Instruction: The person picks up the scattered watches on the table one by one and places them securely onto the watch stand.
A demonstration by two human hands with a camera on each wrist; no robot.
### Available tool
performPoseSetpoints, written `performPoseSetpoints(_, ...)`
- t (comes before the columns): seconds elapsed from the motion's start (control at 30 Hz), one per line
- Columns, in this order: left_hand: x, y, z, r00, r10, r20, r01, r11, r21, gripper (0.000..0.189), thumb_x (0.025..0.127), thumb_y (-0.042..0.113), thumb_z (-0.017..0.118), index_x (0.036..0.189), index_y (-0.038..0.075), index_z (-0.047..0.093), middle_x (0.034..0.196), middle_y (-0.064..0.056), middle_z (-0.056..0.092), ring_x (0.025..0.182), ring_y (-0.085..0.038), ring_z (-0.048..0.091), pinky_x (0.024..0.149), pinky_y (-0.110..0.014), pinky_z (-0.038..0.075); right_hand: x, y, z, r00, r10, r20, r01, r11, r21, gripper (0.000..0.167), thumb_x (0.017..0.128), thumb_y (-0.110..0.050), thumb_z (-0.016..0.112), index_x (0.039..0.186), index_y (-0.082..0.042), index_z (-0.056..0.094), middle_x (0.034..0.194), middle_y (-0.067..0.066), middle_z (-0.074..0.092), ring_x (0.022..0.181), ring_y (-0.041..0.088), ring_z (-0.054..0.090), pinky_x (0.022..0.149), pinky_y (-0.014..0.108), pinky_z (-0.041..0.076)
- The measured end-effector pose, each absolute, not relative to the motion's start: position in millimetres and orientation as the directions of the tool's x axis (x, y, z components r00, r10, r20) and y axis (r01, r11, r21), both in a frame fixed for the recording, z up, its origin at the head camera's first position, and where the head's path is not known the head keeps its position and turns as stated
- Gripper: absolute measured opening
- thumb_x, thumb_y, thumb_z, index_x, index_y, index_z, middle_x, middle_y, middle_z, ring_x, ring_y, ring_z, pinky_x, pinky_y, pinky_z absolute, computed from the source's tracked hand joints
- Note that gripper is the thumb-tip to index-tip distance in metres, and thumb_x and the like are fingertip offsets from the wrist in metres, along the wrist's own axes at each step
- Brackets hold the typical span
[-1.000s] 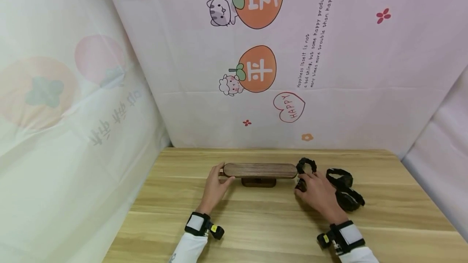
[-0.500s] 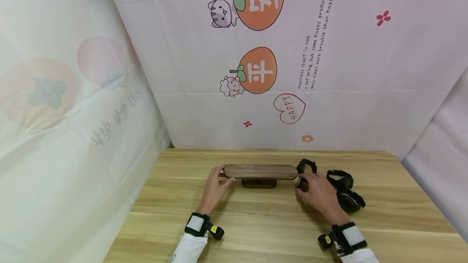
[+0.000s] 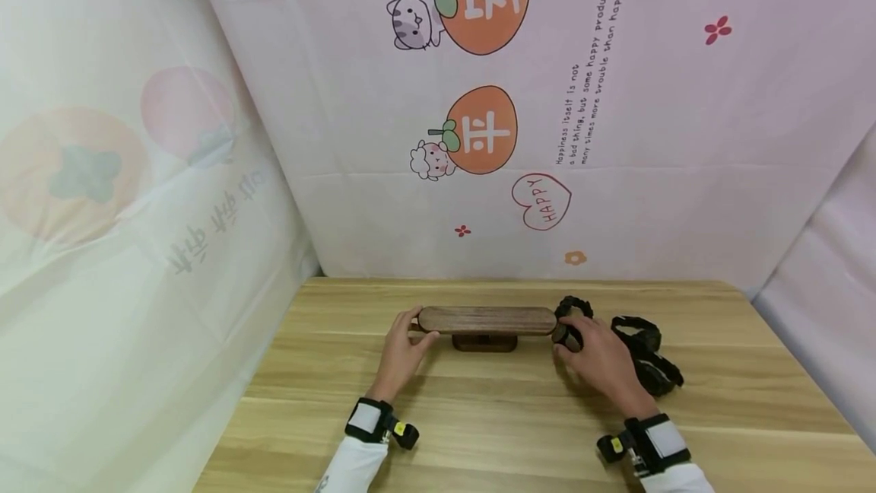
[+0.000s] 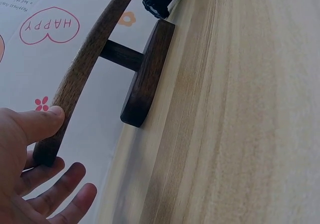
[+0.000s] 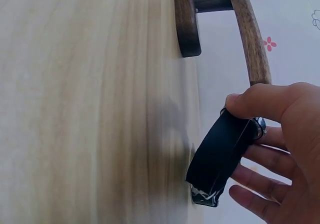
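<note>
A dark wooden T-bar display stand (image 3: 487,320) stands on the table, its long rounded bar on a short post (image 4: 121,55) above a small base (image 3: 484,343). My left hand (image 3: 402,352) pinches the left end of the bar, thumb on one face and index finger under the tip. My right hand (image 3: 602,356) pinches a looped black watch (image 5: 220,151) between thumb and fingers, right at the bar's other end. In the right wrist view the watch's edge shows a bit of metal; its dial is hidden. Whether the loop encircles the bar tip I cannot tell.
More black looped bands (image 3: 638,333) lie on the table (image 3: 493,432) to the right of my right hand; one (image 3: 657,375) is partly behind it. A white printed cloth (image 3: 383,234) hangs behind the table's back edge and along both sides.
My right hand has turned and lifted the watch slightly, bringing it up against the right end of the bar. The left hand and the stand have stayed put.
</note>
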State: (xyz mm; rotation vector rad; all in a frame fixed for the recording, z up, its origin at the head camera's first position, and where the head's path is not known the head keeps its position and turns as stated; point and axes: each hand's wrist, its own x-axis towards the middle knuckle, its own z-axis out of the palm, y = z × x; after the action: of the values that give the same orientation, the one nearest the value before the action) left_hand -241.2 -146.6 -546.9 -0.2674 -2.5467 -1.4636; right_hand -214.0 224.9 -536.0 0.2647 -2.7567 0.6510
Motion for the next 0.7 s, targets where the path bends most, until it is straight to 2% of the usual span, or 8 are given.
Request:
performPoseSetpoints(0.2,-240.0,-147.3,-547.7,-0.965,0.071,0.251,0.252,0.506,0.825,0.062,0.101,0.026,0.076,0.155,0.010,0.052,0.147,-0.012,0.058,0.122,-0.026,0.064,0.094,-0.035,0.062,-212.9,227.7,-533.8,-0.940,-0.096,0.326,-0.237,0.873,-0.425,0.055,0.093,-0.027,0.082,0.142,-0.008,0.067,0.141,0.027,0.065,0.111,0.046,0.068,0.071,0.054,0.060)
performPoseSetpoints(0.23,-239.7,-147.5,-547.6,-0.966,0.072,0.249,0.251,0.506,0.825,0.062,0.101,0.027,0.076,0.156,0.010,0.052,0.147,-0.011,0.058,0.122,-0.025,0.064,0.094,-0.036,0.062,-213.2,228.1,-533.6,-0.941,-0.094,0.325,-0.235,0.873,-0.428,0.055,0.093,-0.026,0.083,0.143,-0.008,0.066,0.141,0.027,0.066,0.107,0.044,0.070,0.066,0.050,0.058)
performPoseSetpoints(0.27,-239.5,-147.6,-547.6,-0.966,0.074,0.247,0.250,0.508,0.825,0.062,0.101,0.027,0.076,0.156,0.010,0.051,0.146,-0.011,0.058,0.121,-0.025,0.064,0.093,-0.036,0.062,-213.6,228.4,-533.4,-0.943,-0.091,0.322,-0.232,0.870,-0.435,0.056,0.093,-0.025,0.083,0.143,-0.008,0.066,0.139,0.027,0.066,0.095,0.041,0.071,0.060,0.046,0.055)
performPoseSetpoints(0.33,-239.4,-147.4,-547.0,-0.967,0.074,0.242,0.245,0.512,0.823,0.063,0.101,0.029,0.076,0.156,0.011,0.051,0.146,-0.011,0.059,0.121,-0.025,0.064,0.094,-0.036,0.062,-214.4,229.4,-532.9,-0.947,-0.082,0.311,-0.221,0.867,-0.447,0.056,0.093,-0.025,0.082,0.144,-0.009,0.065,0.130,0.025,0.071,0.071,0.032,0.066,0.050,0.037,0.044)
performPoseSetpoints(0.43,-239.7,-147.5,-546.7,-0.966,0.076,0.246,0.250,0.510,0.823,0.063,0.101,0.030,0.076,0.156,0.010,0.052,0.145,-0.011,0.059,0.120,-0.025,0.064,0.093,-0.035,0.062,-214.6,230.8,-531.8,-0.952,-0.078,0.296,-0.213,0.864,-0.456,0.057,0.094,-0.026,0.081,0.146,-0.010,0.063,0.125,0.024,0.073,0.053,0.017,0.046,0.047,0.030,0.030)
performPoseSetpoints(0.47,-239.9,-147.5,-546.8,-0.966,0.076,0.248,0.252,0.510,0.823,0.063,0.101,0.030,0.076,0.156,0.010,0.052,0.145,-0.011,0.059,0.120,-0.025,0.064,0.093,-0.035,0.062,-214.3,231.2,-531.4,-0.953,-0.078,0.294,-0.212,0.863,-0.458,0.057,0.095,-0.027,0.081,0.146,-0.010,0.063,0.123,0.024,0.073,0.050,0.015,0.041,0.047,0.030,0.029)
performPoseSetpoints(0.57,-240.2,-148.1,-546.8,-0.964,0.077,0.256,0.259,0.508,0.822,0.062,0.101,0.030,0.075,0.155,0.010,0.052,0.145,-0.012,0.059,0.119,-0.025,0.065,0.092,-0.036,0.062,-214.0,231.9,-530.2,-0.949,-0.083,0.305,-0.221,0.865,-0.450,0.057,0.095,-0.027,0.081,0.146,-0.009,0.063,0.118,0.023,0.075,0.051,0.013,0.041,0.047,0.029,0.029)
performPoseSetpoints(0.7,-240.9,-148.1,-546.9,-0.963,0.075,0.260,0.261,0.508,0.821,0.062,0.101,0.029,0.076,0.155,0.009,0.052,0.144,-0.012,0.060,0.118,-0.025,0.065,0.092,-0.036,0.062,-213.7,232.2,-528.3,-0.949,-0.081,0.305,-0.220,0.862,-0.456,0.056,0.095,-0.025,0.081,0.146,-0.009,0.063,0.087,0.014,0.073,0.048,0.014,0.039,0.046,0.029,0.026)
